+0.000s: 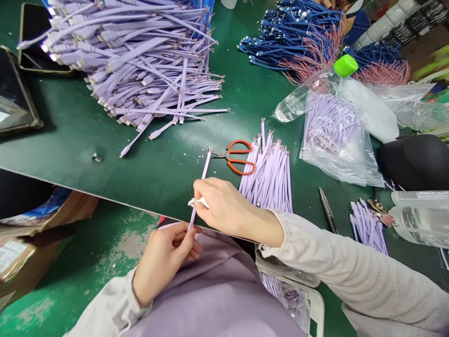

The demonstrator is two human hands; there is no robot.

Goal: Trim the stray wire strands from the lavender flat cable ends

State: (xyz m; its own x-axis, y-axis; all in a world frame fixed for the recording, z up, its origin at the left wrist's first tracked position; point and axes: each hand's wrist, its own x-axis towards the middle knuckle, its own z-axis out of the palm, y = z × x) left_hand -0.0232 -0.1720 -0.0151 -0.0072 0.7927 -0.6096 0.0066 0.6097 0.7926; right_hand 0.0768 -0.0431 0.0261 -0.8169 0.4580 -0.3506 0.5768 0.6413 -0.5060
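My left hand is closed around the lower end of a short lilac cable, below the edge of the green table. The cable's stripped end points up and away from me. My right hand is closed on the cable's middle and pinches a small white piece against it. A bundle of lilac cables lies just right of my right hand. Orange-handled scissors rest on the bundle's far end.
A large heap of lilac cables fills the table's far left, beside two dark tablets. Blue cables, a green-capped bottle, bagged cables and a dark knife lie to the right. A white basket sits below.
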